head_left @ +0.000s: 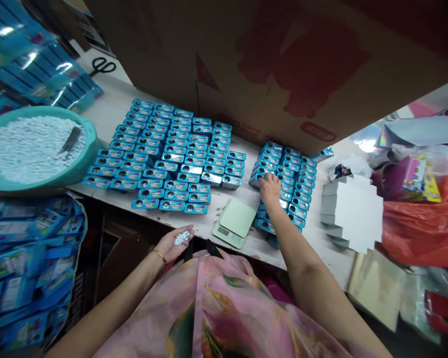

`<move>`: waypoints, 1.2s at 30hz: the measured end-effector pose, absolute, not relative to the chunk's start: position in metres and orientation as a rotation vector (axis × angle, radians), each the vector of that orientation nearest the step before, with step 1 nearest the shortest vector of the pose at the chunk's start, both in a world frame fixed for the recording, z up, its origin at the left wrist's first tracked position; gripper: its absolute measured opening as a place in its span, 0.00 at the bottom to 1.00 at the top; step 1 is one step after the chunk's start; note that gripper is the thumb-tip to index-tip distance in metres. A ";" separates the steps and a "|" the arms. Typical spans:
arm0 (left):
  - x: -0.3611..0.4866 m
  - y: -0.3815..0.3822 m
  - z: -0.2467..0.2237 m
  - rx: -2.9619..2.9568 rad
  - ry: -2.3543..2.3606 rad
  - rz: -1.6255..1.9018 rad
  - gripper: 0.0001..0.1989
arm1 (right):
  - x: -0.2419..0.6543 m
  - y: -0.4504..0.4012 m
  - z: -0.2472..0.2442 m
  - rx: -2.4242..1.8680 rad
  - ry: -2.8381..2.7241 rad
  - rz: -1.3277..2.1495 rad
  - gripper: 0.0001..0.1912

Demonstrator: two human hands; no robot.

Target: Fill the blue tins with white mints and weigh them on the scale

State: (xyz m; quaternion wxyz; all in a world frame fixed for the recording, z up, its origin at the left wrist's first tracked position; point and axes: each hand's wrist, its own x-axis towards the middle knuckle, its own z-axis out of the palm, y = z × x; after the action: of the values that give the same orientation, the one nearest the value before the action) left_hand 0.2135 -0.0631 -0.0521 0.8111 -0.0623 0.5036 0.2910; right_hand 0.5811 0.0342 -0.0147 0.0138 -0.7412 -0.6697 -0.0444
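Observation:
My left hand is palm up at the table's front edge, its fingers curled under a small heap of white pellets. Over the right-hand group of small blue boxes, my right hand reaches down with its fingertips drawn together at a box top; what they hold, if anything, is too small to make out. A few white bits lie on the box tops there. Between the hands sits a pale green scale with nothing on its plate. More blue boxes stand upright in rows left of it, with dark round openings on top.
A teal basin of white pellets with a dark scoop is at the left. Black scissors lie behind. A big cardboard box borders the back. White cartons and red plastic bags lie right; more blue packs fill a container lower left.

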 end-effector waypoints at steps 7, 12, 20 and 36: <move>0.222 -0.063 -0.048 -0.120 1.069 0.622 0.10 | 0.565 -0.008 0.016 -2.051 -2.397 -0.177 0.13; 0.245 -0.055 -0.035 -0.112 1.007 0.547 0.09 | 0.524 -0.054 0.028 -1.879 -2.570 0.011 0.11; 0.259 -0.052 -0.019 -0.132 1.007 0.502 0.09 | 0.540 -0.086 0.008 -1.926 -2.022 0.207 0.17; 0.241 -0.063 -0.027 -0.226 1.048 0.603 0.10 | 0.550 -0.100 -0.024 -2.107 -1.779 0.395 0.27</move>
State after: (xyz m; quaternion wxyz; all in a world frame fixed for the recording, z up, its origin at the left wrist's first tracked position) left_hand 0.2414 -0.0627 -0.0267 0.8166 -0.1062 0.4918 0.2829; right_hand 0.5504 -0.1003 -0.0243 0.1768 -0.7443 -0.6286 0.1396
